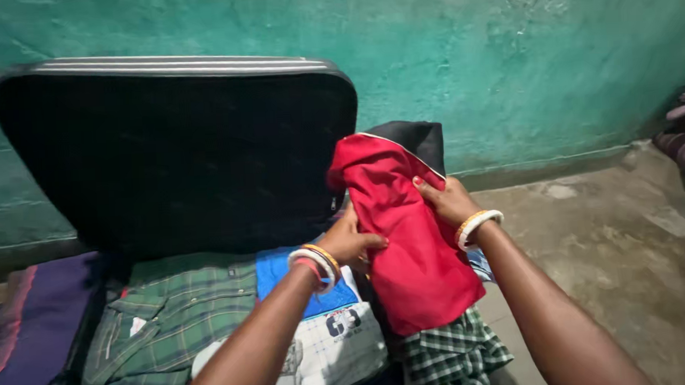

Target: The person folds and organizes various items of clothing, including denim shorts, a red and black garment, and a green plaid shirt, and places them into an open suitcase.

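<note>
Teal plaster wall point(505, 47), rough and stained, backs an open black suitcase point(179, 153) whose lid stands upright against it, with bare concrete floor point(630, 257) to the right. Both hands hold a folded red garment point(415, 259) with a black panel and thin white piping at its upper end, raised over the right-hand side of the case. The left hand point(352, 242), bangles at the wrist, has its fingers curled around the garment's left edge near the middle; the right hand point(449, 202) is laid flat on the front higher up, fingers pressed against the cloth. Beneath the garment's lower edge lies a green-and-white checked cloth point(450, 353), partly spilling over the case's rim. Further left in the case are a green plaid shirt point(163, 316), a blue cloth point(300, 275), and a white printed one point(326, 355). To handle this well, I would judge the fold should be kept tight: the left hand's grip steadying the edge while the right palm smooths the front flat, so the upper black end does not flop open. Keeping the bundle squarely above the checked cloth rather than the rim would help it sit level and stop layers sliding toward the floor.
</note>
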